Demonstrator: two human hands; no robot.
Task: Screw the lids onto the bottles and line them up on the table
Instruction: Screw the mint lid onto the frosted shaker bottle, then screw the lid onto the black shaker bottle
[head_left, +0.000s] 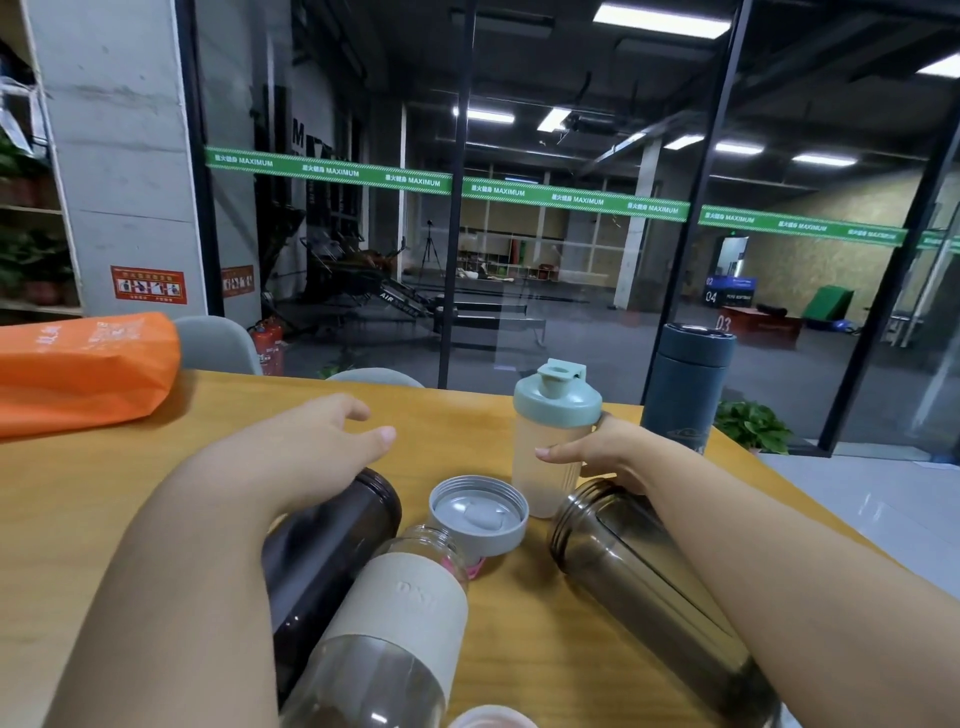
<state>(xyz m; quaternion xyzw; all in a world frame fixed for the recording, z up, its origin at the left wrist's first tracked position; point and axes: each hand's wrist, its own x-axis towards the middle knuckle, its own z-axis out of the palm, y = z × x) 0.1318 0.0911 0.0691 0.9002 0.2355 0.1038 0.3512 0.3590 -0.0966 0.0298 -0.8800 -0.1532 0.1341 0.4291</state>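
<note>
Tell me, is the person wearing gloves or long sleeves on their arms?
No. The left hand and the right hand are both bare, without gloves. Both forearms are bare too, with no sleeve showing. I see no watch, ring or bracelet.

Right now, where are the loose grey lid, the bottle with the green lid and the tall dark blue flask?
loose grey lid (479, 513), head view, on its inner face.
bottle with the green lid (545, 467), head view, on its pale body.
dark blue flask (683, 395), head view, on its side.

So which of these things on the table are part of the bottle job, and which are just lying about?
Part of the job: green-lidded shaker, dark blue flask, smoky bottle, black bottle, sleeved clear bottle, loose grey lid.

Lying about: orange bag, potted plant.
</note>
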